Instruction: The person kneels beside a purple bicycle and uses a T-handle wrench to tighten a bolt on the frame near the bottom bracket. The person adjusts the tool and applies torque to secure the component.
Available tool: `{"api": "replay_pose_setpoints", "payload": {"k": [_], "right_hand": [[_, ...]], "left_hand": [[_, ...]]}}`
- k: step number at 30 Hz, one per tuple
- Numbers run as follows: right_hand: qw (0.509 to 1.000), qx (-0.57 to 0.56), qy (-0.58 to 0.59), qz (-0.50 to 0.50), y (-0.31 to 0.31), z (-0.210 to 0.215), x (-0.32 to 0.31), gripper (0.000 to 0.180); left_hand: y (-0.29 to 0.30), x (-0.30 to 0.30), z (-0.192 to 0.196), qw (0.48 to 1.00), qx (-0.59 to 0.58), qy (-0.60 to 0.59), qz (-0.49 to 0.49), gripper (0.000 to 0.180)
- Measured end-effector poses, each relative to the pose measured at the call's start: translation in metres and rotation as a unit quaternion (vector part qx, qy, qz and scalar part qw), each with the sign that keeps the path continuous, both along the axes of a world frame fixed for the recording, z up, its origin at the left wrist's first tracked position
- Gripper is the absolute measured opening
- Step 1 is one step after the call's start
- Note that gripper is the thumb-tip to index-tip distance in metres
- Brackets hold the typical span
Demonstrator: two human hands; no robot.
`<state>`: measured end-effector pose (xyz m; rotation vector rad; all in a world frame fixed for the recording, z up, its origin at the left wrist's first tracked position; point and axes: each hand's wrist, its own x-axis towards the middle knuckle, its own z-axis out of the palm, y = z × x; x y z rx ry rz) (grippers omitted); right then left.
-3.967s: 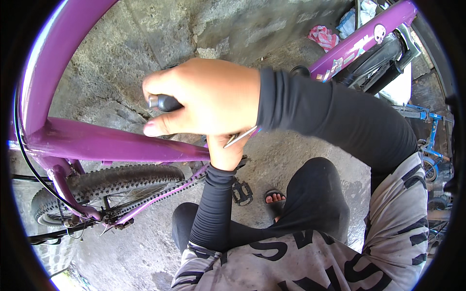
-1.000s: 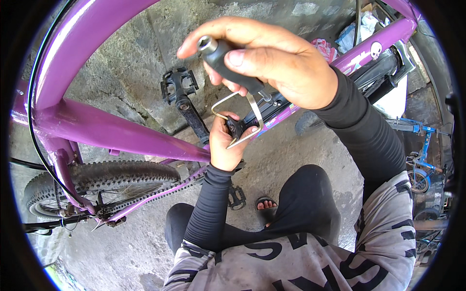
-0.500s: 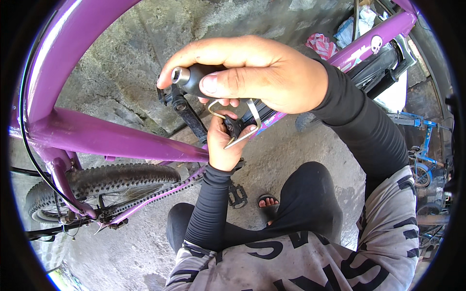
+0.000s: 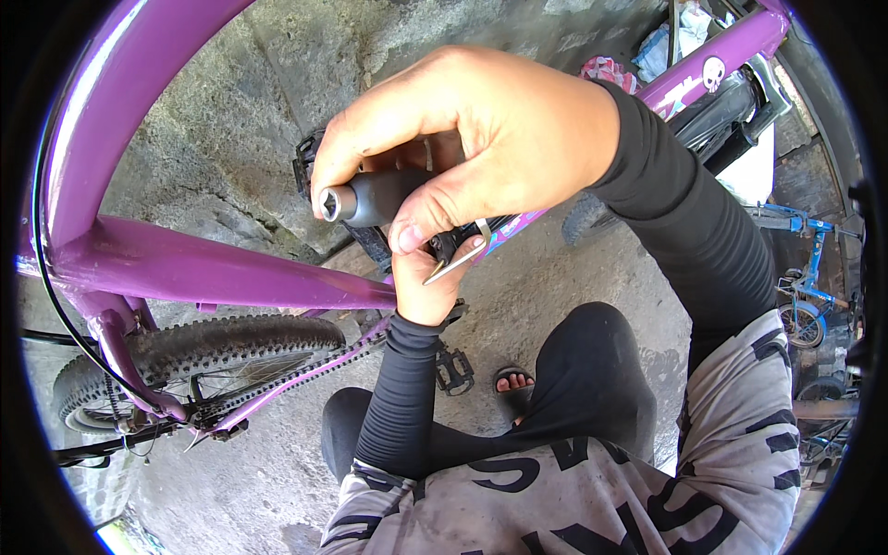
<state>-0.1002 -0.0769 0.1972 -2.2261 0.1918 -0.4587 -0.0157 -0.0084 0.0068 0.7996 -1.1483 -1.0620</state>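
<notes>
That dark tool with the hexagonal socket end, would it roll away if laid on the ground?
The tool looks stiff and fairly heavy for its size, seemingly metal. Its rounded barrel might roll, though the silver bar beneath the right hand, if attached, would probably stop it.

A: Frame (image 4: 213,273)?
B: Glossy purple painted metal, smooth, w/ bright sheen.
A: Tool (image 4: 375,197) in right hand (image 4: 472,139)?
B: Dark matt handle, plastic or rubber by the look; bare metal socket end, dull shine.
A: Tyre (image 4: 231,342)?
B: Matt black rubber, knobbly.
A: Sleeve (image 4: 402,398)?
B: Black stretch cloth, matt. Ground (image 4: 231,111) is rough grey concrete, cracked.
</notes>
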Motion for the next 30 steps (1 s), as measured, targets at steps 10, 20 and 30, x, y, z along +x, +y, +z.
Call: {"api": "replay_pose_setpoints", "payload": {"k": [10,20,30], "right_hand": [[0.893,-0.408,-0.019,-0.188,0.016,-0.01,0.01,0.031],[0.982,0.172,0.039,0.068,0.002,-0.002,0.004,0.028],[0.991,0.126,0.002,-0.04,-0.002,-0.011,0.003,0.026]], "left_hand": [[-0.002,0.005,-0.008,0.999,0.024,0.003,-0.045,0.04],[0.003,0.001,0.006,0.998,0.032,0.027,-0.047,0.038],[0.001,0.002,-0.01,0.996,0.088,0.013,-0.031,0.041]]}}
